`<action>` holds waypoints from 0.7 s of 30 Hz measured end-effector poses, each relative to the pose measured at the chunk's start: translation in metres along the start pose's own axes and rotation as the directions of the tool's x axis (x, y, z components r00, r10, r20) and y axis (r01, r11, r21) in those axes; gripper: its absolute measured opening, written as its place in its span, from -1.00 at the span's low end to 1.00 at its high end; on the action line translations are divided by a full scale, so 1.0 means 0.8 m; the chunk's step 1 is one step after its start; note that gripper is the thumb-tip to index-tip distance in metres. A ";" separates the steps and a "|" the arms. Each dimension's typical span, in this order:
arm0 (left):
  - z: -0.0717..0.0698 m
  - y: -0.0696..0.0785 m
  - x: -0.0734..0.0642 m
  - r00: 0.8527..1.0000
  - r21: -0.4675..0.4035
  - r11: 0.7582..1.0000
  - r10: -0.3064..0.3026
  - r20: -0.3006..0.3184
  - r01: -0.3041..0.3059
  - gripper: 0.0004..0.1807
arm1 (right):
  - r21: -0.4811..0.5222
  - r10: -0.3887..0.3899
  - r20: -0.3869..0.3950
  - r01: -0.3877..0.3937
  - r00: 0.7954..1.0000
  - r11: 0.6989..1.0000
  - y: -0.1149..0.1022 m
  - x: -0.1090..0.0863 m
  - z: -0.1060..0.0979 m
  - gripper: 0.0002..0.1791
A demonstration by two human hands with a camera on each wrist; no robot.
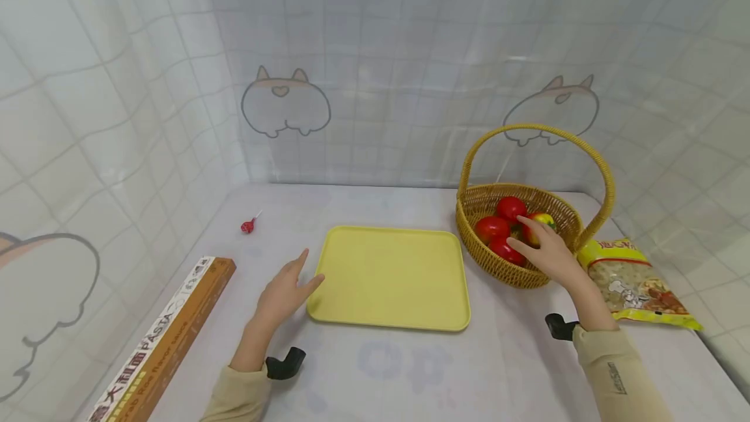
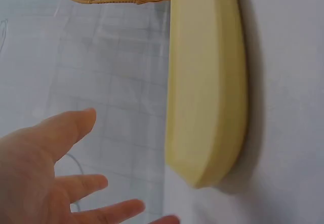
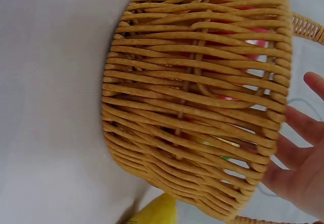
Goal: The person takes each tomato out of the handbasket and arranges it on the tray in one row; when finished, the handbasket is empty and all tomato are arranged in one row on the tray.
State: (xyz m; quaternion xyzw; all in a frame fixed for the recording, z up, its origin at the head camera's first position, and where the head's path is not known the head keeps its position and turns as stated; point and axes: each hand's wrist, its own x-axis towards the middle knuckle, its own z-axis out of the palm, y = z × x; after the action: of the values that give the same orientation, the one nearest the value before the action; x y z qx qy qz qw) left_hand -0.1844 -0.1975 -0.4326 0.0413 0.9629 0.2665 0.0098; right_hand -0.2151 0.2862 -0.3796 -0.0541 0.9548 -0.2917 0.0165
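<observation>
Head view, and the right hand [image 1: 551, 254] hovers over the basket [image 1: 527, 277], fingers spread, gripping nothing; the left hand [image 1: 284, 290], fingers extended and free too, hangs just beside one yellow tray [image 1: 389, 279]. Inside that single basket: three red fruits [image 1: 492, 229] and one red-and-yellow fruit [image 1: 530, 235]. They look light, firm, maybe slippery, best taken round the widest part. Also on the table [image 1: 498, 357]: one lollipop [image 1: 248, 226], one box [image 1: 178, 324], one bag [image 1: 638, 282].

The left hand [image 1: 281, 293] and the right hand [image 1: 549, 254] extend forward, fingers [image 2: 114, 212] loosely spread.
</observation>
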 end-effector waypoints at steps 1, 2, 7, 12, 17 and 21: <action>0.002 -0.001 0.001 1.000 -0.026 1.000 -0.011 0.006 0.011 -0.15 | 0.012 0.001 0.005 -0.002 1.000 1.000 0.001 0.002 0.000 -0.14; 0.004 -0.003 0.001 1.000 -0.046 0.999 -0.018 0.014 0.019 -0.16 | 0.024 0.005 0.010 -0.006 1.000 1.000 0.002 0.003 0.001 -0.14; 0.012 -0.008 0.003 0.997 -0.145 0.987 -0.056 0.049 0.063 -0.24 | 0.078 0.031 0.035 -0.034 0.999 0.996 0.006 0.008 0.004 -0.18; 0.019 -0.015 0.006 0.988 -0.314 0.940 -0.100 0.115 0.131 -0.29 | 0.126 0.031 0.050 -0.037 0.998 0.991 0.013 0.013 0.009 -0.21; 0.026 -0.023 0.010 0.978 -0.419 0.887 -0.143 0.150 0.193 -0.34 | 0.164 0.023 0.061 -0.033 0.998 0.986 0.020 0.016 0.012 -0.24; 0.030 -0.032 0.012 0.973 -0.503 0.837 -0.147 0.177 0.218 -0.37 | 0.192 0.014 0.071 -0.027 0.997 0.981 0.025 0.018 0.012 -0.29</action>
State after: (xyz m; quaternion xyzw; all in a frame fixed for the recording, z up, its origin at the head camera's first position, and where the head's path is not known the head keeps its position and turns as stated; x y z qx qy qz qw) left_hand -0.1950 -0.2061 -0.4664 -0.0376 0.8520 0.5106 0.1092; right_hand -0.2310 0.2956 -0.3987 -0.0526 0.9214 -0.3806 0.0578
